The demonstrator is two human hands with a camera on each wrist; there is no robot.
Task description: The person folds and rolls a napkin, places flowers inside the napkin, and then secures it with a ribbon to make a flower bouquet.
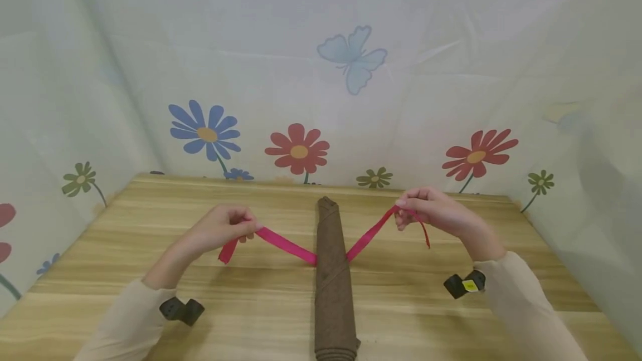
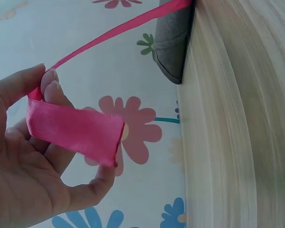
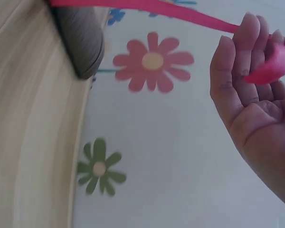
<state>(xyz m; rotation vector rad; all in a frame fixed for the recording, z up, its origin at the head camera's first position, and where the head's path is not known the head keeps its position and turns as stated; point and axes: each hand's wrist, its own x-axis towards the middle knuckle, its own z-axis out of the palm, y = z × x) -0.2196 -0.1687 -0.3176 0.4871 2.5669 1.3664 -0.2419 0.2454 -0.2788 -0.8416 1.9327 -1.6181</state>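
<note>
A rolled brown cloth [image 1: 332,288] lies lengthwise on the wooden table. A pink-red ribbon [image 1: 286,245] passes beneath it, and both ends rise off the table in a V. My left hand [image 1: 220,228] pinches the ribbon's left end between thumb and fingers; in the left wrist view a short tail of ribbon [image 2: 76,130] hangs over the fingers. On the other side, my right hand [image 1: 436,210] holds the right end up a little higher, with a thin tail dangling past the fingertips. The right wrist view shows that tail curling over the fingers [image 3: 249,52].
The wood-grain table [image 1: 411,316] ends at the back against a pale curtain [image 1: 241,49] printed with flowers and a butterfly. More curtain hangs at both sides. Small black cameras [image 1: 181,311] sit at both wrists, over beige sleeves [image 1: 127,322].
</note>
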